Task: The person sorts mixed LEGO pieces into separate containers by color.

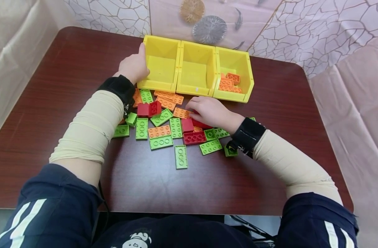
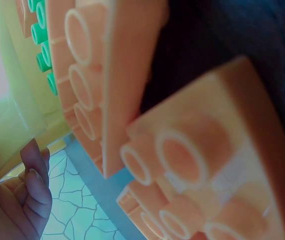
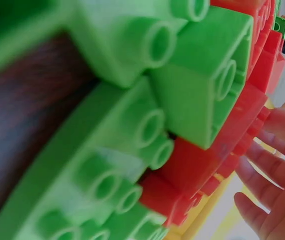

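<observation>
My left hand (image 1: 133, 67) grips the left wall of a yellow three-compartment bin (image 1: 178, 65), thumb on the inner side. In the left wrist view the curled fingers (image 2: 38, 187) show beside the bin's wall. My right hand (image 1: 209, 112) reaches over the brick pile in front of the bin, its fingers loosely bent near an orange brick (image 1: 181, 112) and red bricks (image 1: 187, 125). The right wrist view shows these fingers (image 3: 262, 182) spread beside a red brick (image 3: 212, 135), with nothing visible between them. The head view hides what lies under the palm.
Several green bricks (image 1: 141, 128) and orange bricks (image 1: 159, 131) lie spread before the bin. A red brick (image 1: 149, 109) sits near my left wrist. Orange bricks (image 1: 227, 86) lie in the right compartment. The brown table (image 1: 151, 182) ends at a patterned wall covering behind the bin.
</observation>
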The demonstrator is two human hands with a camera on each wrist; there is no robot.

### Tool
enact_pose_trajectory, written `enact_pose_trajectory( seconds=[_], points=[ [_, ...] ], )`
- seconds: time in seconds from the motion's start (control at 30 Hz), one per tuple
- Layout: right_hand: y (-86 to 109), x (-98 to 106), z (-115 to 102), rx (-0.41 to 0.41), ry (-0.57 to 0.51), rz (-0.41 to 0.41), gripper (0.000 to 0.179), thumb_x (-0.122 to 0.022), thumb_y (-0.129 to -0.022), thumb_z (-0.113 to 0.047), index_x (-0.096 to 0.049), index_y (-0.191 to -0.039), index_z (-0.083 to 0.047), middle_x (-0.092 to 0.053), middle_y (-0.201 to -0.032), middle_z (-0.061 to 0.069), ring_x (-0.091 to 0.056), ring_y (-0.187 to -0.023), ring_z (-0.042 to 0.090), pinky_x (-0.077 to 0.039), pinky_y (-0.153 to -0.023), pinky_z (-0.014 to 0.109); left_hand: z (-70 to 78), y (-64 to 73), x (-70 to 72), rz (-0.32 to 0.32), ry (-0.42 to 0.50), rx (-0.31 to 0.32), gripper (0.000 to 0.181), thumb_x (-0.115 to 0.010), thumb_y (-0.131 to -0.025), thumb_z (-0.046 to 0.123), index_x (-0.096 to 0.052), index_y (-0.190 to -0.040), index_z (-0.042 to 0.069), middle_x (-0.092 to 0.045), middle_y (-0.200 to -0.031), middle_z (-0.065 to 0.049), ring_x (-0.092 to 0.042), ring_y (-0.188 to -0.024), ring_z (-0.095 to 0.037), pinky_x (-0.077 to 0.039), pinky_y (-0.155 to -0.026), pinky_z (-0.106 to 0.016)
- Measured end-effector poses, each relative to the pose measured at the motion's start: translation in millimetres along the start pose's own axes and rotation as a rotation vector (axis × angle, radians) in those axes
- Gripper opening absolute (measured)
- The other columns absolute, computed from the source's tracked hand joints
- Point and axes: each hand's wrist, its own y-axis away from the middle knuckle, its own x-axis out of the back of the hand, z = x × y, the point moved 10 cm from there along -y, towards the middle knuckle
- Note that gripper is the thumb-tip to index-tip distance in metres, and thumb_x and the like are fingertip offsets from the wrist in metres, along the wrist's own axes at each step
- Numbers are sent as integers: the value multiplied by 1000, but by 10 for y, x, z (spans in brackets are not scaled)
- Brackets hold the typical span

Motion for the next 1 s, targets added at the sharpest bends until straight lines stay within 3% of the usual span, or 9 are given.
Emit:
enact_pose_trajectory(
  seconds=[0.23,0.67,1.0],
  points=[
    [-111,-127,7,-45,27,-109,26,-64,-88,-19,-64,-111,-8,-61,-103,5,-58,-95,19,-45,-84,35,21,-7,2,15,-3,-12,86,-49,-92,18,16,-146,13,-48,-109,-21,-49,-94,-36,-40,-88,-46],
    [-251,-262,98,-128,4,-202,28,-67,-85,-31,-63,-104,-11,-58,-93,3,-51,-76,17,-43,-70,32,10,11,-14,3,2,-9,86,-49,-92,18,17,-146,12,-47,-112,-22,-48,-96,-37,-39,-90,-46],
    [-244,-201,94,-140,-36,-167,17,-62,-89,-22,-63,-103,-11,-59,-91,2,-53,-79,16,-44,-73,32,12,43,3,7,19,-4,86,-50,-93,19,17,-146,14,-46,-115,-22,-48,-98,-37,-37,-94,-48]
  ],
)
